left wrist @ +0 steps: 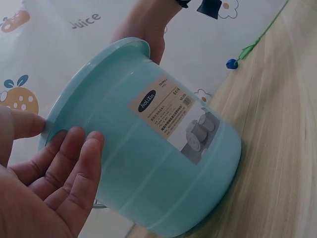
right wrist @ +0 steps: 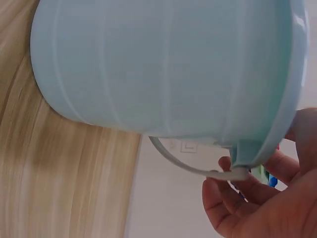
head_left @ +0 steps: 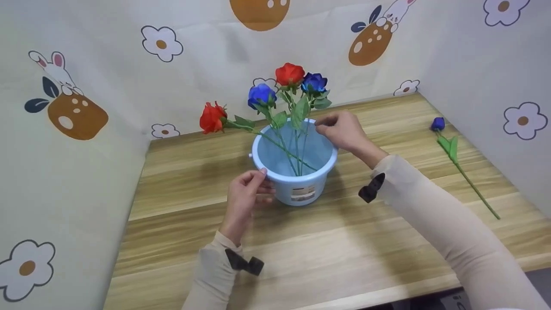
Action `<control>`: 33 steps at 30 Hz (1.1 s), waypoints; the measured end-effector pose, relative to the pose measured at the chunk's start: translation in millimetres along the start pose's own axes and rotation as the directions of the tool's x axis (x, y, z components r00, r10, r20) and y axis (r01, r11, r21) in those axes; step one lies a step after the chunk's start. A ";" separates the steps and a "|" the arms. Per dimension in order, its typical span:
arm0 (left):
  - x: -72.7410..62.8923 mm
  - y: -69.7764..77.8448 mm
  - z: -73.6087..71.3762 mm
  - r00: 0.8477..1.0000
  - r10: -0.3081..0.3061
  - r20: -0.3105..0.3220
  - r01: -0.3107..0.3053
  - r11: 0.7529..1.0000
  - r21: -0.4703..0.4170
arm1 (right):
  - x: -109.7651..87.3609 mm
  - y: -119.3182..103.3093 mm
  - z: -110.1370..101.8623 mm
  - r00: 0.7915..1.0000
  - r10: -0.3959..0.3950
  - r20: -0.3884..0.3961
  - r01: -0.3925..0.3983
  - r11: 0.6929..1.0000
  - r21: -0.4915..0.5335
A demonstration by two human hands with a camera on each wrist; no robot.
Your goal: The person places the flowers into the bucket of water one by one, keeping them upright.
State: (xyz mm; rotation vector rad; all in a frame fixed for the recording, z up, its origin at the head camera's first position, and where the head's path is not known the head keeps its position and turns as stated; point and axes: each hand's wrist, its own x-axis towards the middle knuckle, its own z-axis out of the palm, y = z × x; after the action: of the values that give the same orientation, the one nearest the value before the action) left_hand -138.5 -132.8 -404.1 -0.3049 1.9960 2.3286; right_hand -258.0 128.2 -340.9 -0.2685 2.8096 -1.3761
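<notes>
A light blue plastic bucket (head_left: 282, 189) stands upright on the table, a printed label (left wrist: 173, 119) on its front. My left hand (head_left: 245, 193) holds its near-left rim, thumb at the lip and fingers along the outer wall. Across from it, my right hand (head_left: 344, 131) grips the far-right rim, its fingers beside the handle (right wrist: 183, 163) joint. Stems of several artificial roses stand in the bucket: a red rose (head_left: 290, 74) and a dark blue rose (head_left: 314, 82) at the back, a blue rose (head_left: 261, 95), and another red rose (head_left: 212, 117) leaning out left.
A dark blue artificial tulip (head_left: 452, 148) with a green stem lies on the right side of the wooden table (head_left: 181, 206). Patterned sheets (head_left: 193, 86) rise along the table's back and sides. Black camera mounts (head_left: 244, 261) sit on both wrists.
</notes>
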 end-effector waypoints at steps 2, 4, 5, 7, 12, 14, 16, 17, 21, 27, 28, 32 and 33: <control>-0.1 -0.4 0.1 1.000 0.006 0.000 -0.006 1.000 0.001 | -0.6 3.3 -6.3 1.000 0.026 -0.005 -0.026 0.997 0.076; 0.1 -1.5 0.1 1.000 0.021 0.000 -0.021 1.000 0.003 | -0.9 7.3 -12.3 0.998 0.055 -0.006 -0.053 0.984 0.169; 0.0 -1.7 0.2 1.000 0.028 0.000 -0.028 1.000 0.002 | -0.9 9.6 -15.1 0.997 0.074 -0.002 -0.071 0.972 0.225; 0.1 -2.6 0.1 0.999 0.040 0.002 -0.040 0.999 -0.001 | -0.8 14.3 -20.6 0.994 0.108 0.022 -0.108 0.934 0.341; 0.1 -1.6 -0.1 0.999 0.038 0.005 -0.038 0.999 0.006 | -1.2 29.6 -35.2 0.977 0.181 0.111 -0.212 0.789 0.577; 0.4 -0.6 0.0 0.999 0.035 0.005 -0.035 0.999 0.013 | -2.5 37.3 -41.9 0.973 0.190 0.130 -0.230 0.757 0.612; 0.3 0.2 0.3 1.000 0.030 0.004 -0.030 0.999 0.017 | -4.4 45.3 -48.5 0.969 0.199 0.147 -0.247 0.741 0.624; 0.2 0.5 0.5 1.000 0.027 0.003 -0.027 0.999 0.018 | -5.2 49.2 -51.5 0.967 0.203 0.155 -0.255 0.737 0.625; 0.0 0.6 1.0 1.000 0.015 0.002 -0.015 1.000 0.010 | -8.1 63.8 -63.2 0.953 0.236 0.190 -0.303 0.716 0.629; 0.5 1.0 0.8 1.000 0.012 0.007 -0.012 1.000 -0.009 | -14.1 84.8 -82.3 0.944 0.250 0.217 -0.331 0.691 0.643; 0.6 1.1 0.7 1.000 0.011 0.009 -0.011 1.000 -0.011 | -15.5 88.4 -85.6 0.942 0.255 0.219 -0.336 0.687 0.644; 1.8 0.7 0.6 1.000 0.011 0.013 -0.011 1.000 -0.012 | -21.2 101.8 -98.7 0.930 0.285 0.231 -0.365 0.672 0.644; 2.2 0.6 0.7 1.000 0.015 0.012 -0.015 1.000 -0.010 | -22.2 105.0 -101.8 0.928 0.292 0.232 -0.372 0.667 0.646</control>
State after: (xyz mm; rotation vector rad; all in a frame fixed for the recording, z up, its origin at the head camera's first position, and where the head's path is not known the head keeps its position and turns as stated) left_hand -140.8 -132.4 -403.9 -0.2764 1.9889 2.3434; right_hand -259.9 274.6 -362.2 0.1752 1.9165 -2.0601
